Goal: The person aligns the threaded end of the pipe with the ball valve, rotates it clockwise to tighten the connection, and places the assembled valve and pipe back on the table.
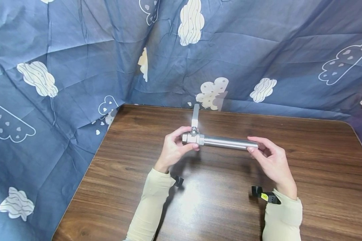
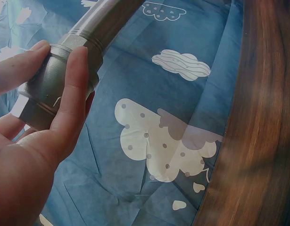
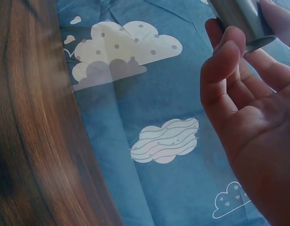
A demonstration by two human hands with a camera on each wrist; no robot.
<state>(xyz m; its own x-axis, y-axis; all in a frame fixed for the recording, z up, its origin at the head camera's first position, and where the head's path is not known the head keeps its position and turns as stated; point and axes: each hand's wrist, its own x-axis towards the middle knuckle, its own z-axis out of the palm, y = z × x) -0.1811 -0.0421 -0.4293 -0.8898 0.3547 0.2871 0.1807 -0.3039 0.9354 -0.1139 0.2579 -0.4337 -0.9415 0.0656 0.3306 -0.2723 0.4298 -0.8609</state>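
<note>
A: I see the silver metal ball valve with a white lever [image 1: 193,137] held mid-frame above the brown wooden table [image 1: 217,207], with the polished steel pipe [image 1: 229,142] running right from it.

B: Left hand [image 1: 172,150] grips the valve body, thumb and fingers curled round it. Right hand [image 1: 269,160] pinches the pipe's far end, palm half open. My call: keep the valve still and the pipe in line with it.

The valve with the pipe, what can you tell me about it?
The valve is a silvery metal fitting with a white lever standing up from its top. A smooth steel pipe is screwed into its right side. The assembly is held level above the table. The left hand grips the valve body; the right hand pinches the pipe's free end.
</note>
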